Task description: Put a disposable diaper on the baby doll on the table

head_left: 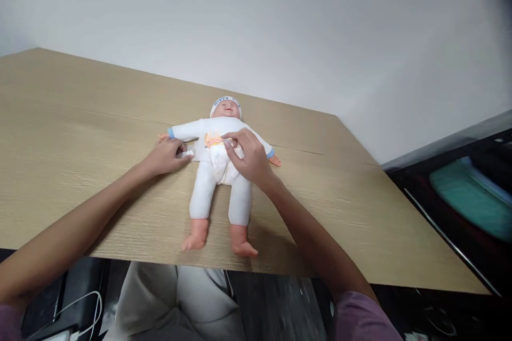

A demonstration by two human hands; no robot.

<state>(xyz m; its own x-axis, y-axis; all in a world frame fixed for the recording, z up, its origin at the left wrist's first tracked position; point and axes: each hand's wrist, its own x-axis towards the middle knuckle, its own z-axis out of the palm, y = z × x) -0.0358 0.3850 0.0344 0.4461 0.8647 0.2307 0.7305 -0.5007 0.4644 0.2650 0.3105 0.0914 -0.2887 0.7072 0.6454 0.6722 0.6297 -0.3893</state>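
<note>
A baby doll (204, 186) in a white suit with blue cuffs and a lettered headband lies on its back, feet toward me. A white diaper (220, 162) is between its legs and up over its belly, its side wing spread out at the left. My left hand (168, 155) is closed on the white tab at that wing's end, beside the doll's hand. Over the belly, my right hand (252, 157) pinches the diaper's top front edge near the orange print. Its fingers cover the diaper's right side.
The doll lies on a wooden table (100, 128) with thin seams, against a pale wall (200, 21). A black case or chair with a teal item (472, 197) stands at the right. Below the near edge are my legs (180, 298) and a white cable (98, 309).
</note>
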